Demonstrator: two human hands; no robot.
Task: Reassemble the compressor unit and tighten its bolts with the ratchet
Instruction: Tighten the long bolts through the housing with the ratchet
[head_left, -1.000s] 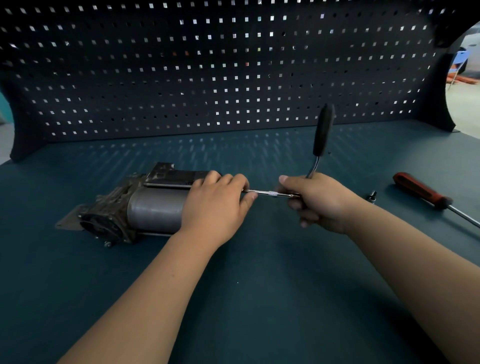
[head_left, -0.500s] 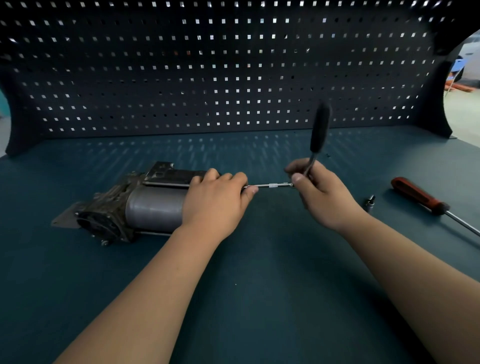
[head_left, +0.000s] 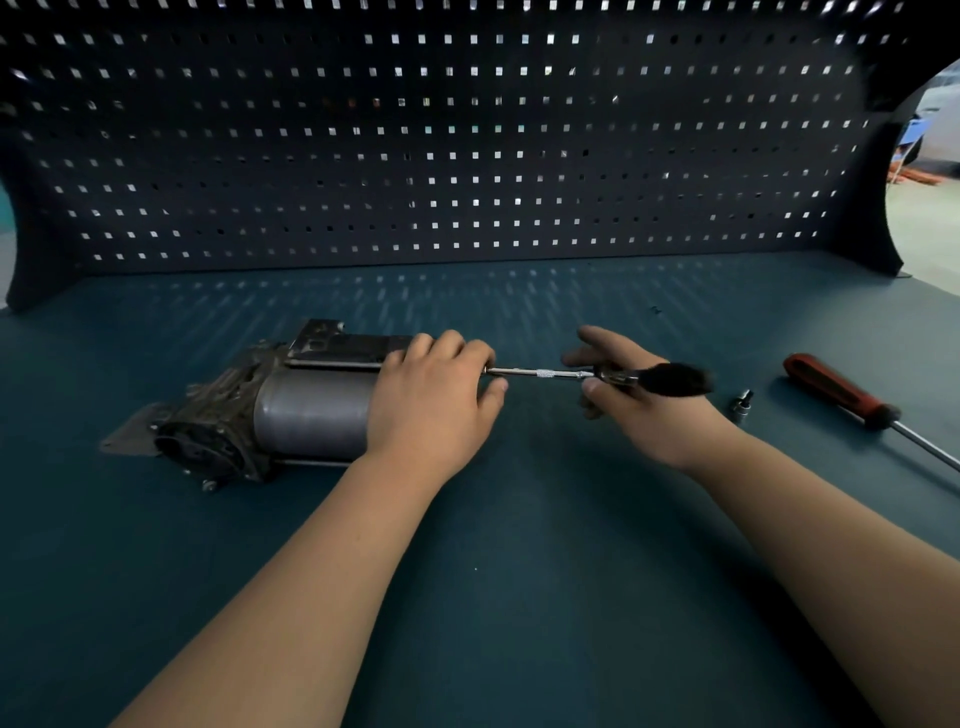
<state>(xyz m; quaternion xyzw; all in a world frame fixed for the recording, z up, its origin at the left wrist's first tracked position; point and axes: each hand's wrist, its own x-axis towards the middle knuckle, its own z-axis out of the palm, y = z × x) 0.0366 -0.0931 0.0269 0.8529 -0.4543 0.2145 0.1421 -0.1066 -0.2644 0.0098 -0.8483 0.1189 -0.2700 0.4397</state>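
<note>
Compressor (head_left: 311, 415) looks assembled; left hand (head_left: 431, 405) grips it, right hand (head_left: 644, 410) pinches the ratchet (head_left: 571, 373) — handle toward three o'clock; tightening seems unfinished.

The left hand (head_left: 431, 410) hides the right end of the compressor (head_left: 311, 415); the ratchet (head_left: 667, 378) handle is blurred; the screwdriver (head_left: 841, 391) shaft runs off the right edge

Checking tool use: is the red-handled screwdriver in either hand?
No, the screwdriver lies on the bench, right of the right hand, which holds the ratchet.
</note>
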